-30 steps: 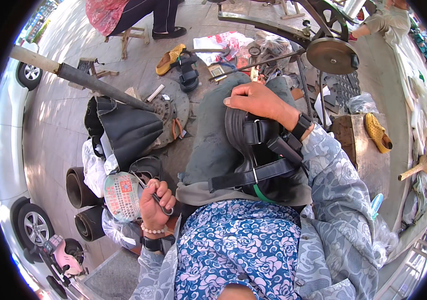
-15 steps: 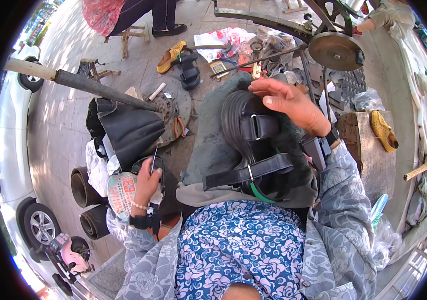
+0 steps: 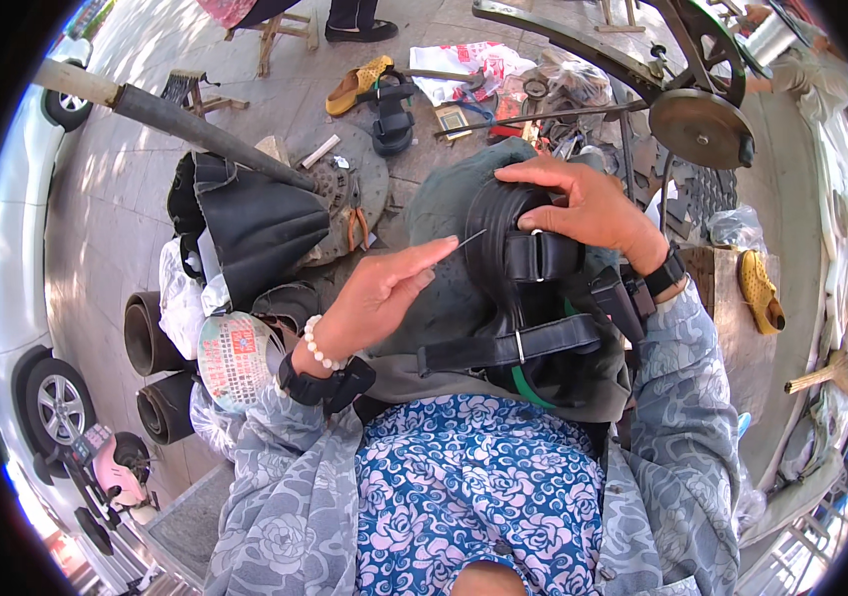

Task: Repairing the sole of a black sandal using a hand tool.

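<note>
A black strap sandal (image 3: 503, 347) lies on the grey-green cloth (image 3: 436, 211) over my lap, its thick ribbed sole edge turned to the left. My right hand (image 3: 598, 207) grips the sandal's far end, thumb near the buckled strap and fingers over the sole's rim. Pinched in my left hand (image 3: 379, 296) is a thin metal needle (image 3: 474, 236), its tip at or very close to the sole's edge; whether it touches I cannot tell. Inside the sandal shows a strip of green (image 3: 531, 387).
Left of my lap stand a black leather piece (image 3: 260, 223), a round printed fan (image 3: 233, 360) and dark rolls (image 3: 165, 407). Pliers (image 3: 357, 226) lie beyond. An iron hand-cranked machine (image 3: 697, 124) rises at far right, near a yellow shoe (image 3: 760, 290) on a wooden box.
My left hand has come up and right from beside the fan to the sandal, bringing the needle. My right hand has closed onto the sandal's far end.
</note>
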Demonstrator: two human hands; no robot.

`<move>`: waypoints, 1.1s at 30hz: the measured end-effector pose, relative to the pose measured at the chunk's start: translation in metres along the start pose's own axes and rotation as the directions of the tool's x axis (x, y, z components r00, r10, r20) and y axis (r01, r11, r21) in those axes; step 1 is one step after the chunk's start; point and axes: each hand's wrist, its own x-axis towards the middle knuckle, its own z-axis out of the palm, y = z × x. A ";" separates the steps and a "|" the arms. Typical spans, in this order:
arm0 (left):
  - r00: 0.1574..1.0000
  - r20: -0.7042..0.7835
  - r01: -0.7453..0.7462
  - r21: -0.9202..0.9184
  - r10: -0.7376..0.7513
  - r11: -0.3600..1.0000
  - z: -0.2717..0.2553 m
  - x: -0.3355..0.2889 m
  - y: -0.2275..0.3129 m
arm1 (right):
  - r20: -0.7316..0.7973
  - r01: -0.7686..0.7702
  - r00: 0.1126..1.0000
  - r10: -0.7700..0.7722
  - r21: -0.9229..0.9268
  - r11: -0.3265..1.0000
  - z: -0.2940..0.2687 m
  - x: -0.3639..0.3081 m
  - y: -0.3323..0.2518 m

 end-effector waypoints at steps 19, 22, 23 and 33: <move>0.996 0.091 0.008 -0.176 0.008 0.984 0.003 0.011 -0.011 | -0.010 -0.114 0.993 0.119 0.218 0.969 0.007 -0.006 -0.003; 0.996 0.092 0.008 -0.166 0.007 0.986 0.002 0.012 -0.010 | -0.015 -0.096 0.995 0.100 0.164 0.982 0.006 -0.006 0.000; 0.996 0.091 0.012 -0.168 0.004 0.986 0.002 0.012 -0.010 | -0.015 -0.097 0.995 0.101 0.164 0.982 0.007 -0.005 0.000; 0.997 -0.017 -0.063 0.225 0.069 0.972 0.000 0.015 0.006 | -0.072 0.000 0.997 0.009 0.114 0.993 0.008 -0.002 0.006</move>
